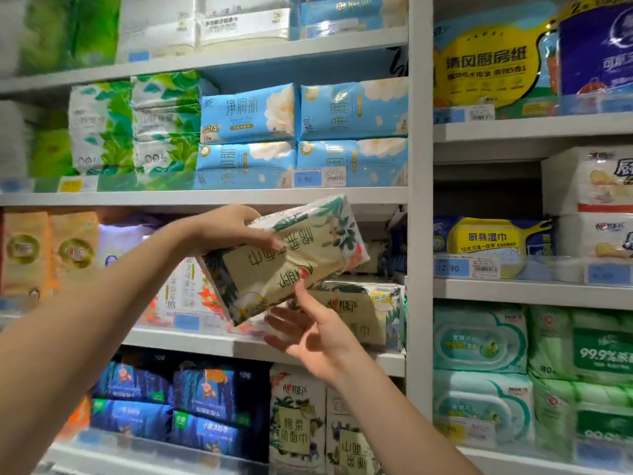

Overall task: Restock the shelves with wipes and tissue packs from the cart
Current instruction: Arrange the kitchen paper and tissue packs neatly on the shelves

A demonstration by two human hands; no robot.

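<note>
A cream tissue pack [287,258] with dark leaf print hangs tilted in front of the third shelf [191,339]. My left hand [236,231] grips its upper left end, thumb across the front. My right hand [308,334] is under the pack's lower edge with straight fingers, the index fingertip touching the pack. A matching cream pack [359,310] lies on that shelf just behind and to the right.
Blue tissue packs [301,132] fill the shelf above, green-leaf packs [133,128] left of them. Dark blue packs [171,406] and more cream packs [298,419] stand below. A white upright [419,234] separates the right bay with green wipes [479,341]. No cart is in view.
</note>
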